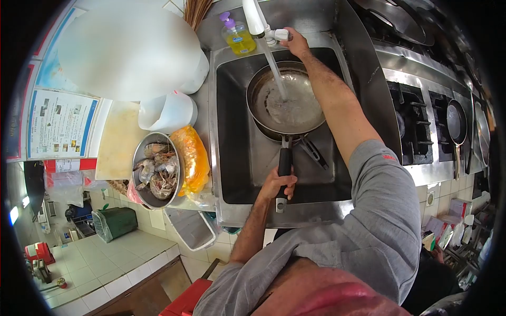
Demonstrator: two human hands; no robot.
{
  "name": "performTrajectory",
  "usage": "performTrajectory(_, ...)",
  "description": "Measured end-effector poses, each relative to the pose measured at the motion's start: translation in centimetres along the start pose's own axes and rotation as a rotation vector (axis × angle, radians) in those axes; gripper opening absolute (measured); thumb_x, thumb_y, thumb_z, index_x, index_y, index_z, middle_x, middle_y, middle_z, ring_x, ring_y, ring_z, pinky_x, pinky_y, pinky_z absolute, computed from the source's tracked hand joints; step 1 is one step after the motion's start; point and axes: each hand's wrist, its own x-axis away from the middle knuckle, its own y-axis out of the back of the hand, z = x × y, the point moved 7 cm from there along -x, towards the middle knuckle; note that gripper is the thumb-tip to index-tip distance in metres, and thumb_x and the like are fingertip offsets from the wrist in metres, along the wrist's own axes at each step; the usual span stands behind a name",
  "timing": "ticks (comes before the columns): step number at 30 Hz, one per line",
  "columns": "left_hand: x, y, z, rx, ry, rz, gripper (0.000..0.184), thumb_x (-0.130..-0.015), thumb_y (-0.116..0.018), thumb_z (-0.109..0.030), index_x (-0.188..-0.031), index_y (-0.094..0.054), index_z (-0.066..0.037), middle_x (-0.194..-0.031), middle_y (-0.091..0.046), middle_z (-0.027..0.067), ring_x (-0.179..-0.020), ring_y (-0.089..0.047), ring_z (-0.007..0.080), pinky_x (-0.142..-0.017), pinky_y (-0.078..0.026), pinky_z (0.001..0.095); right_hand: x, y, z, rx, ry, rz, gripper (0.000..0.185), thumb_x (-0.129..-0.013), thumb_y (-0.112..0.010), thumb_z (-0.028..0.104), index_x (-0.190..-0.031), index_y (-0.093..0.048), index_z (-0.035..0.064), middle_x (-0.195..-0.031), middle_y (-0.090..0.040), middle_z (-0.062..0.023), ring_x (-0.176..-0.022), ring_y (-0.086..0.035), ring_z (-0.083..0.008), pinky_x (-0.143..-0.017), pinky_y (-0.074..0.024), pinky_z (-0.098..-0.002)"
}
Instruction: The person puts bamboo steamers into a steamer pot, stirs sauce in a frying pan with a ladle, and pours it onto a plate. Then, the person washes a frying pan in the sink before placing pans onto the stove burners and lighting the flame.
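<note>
My left hand point(277, 183) is closed round the black handle of a frying pan point(263, 105), which is held in the sink point(240, 179). Water streams from the white faucet point(255, 18) into the pan, and some water lies in its bottom. At the faucet's side my right hand point(296, 43) has its fingers on the tap knob point(281, 35). Beneath the frying pan sits another pan, mostly hidden, with its black handle point(314, 154) showing to the right.
Left of the sink are a metal bowl of shrimp point(161, 181), an orange-filled plastic bag point(191, 158), a white container point(174, 113) and a cutting board point(118, 137). A soap bottle point(240, 39) stands behind. On the right is a gas stove point(414, 121) with a small pan point(456, 122).
</note>
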Motion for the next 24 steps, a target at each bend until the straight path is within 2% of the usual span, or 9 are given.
performTrajectory(9,0.3,-0.1,-0.1,-0.004,-0.018,-0.017,0.029,-0.070,-0.065,-0.002,-0.089,-0.043,-0.004,-0.058,-0.046,0.0029,-0.039,-0.046,0.0118,-0.036,-0.042,0.0295,1.1,0.4,0.9,0.173,0.007,-0.029,0.059,-0.075,-0.072,0.018,-0.128,-0.047,0.0214,-0.106,-0.063,-0.0097,-0.101,-0.059,-0.0268,-0.088,-0.0456,-0.0374)
performTrajectory(17,0.1,-0.3,0.4,0.042,-0.026,0.021,0.031,-0.071,-0.065,-0.003,-0.091,-0.043,-0.003,-0.058,-0.045,0.0034,-0.040,-0.045,0.0120,-0.035,-0.041,0.0297,1.2,0.5,0.4,0.279,-0.031,0.020,0.057,-0.082,-0.066,0.028,-0.133,-0.040,0.0281,-0.116,-0.059,-0.0110,-0.108,-0.056,-0.0283,-0.092,-0.0432,-0.0409)
performTrajectory(24,0.0,-0.2,0.3,0.030,-0.020,0.039,0.032,-0.071,-0.065,-0.003,-0.093,-0.042,-0.003,-0.058,-0.045,0.0030,-0.040,-0.045,0.0120,-0.036,-0.042,0.0302,1.3,1.0,0.6,0.297,-0.075,0.071,0.061,-0.081,-0.066,0.033,-0.135,-0.038,0.0302,-0.122,-0.056,-0.0110,-0.113,-0.053,-0.0288,-0.095,-0.0418,-0.0411)
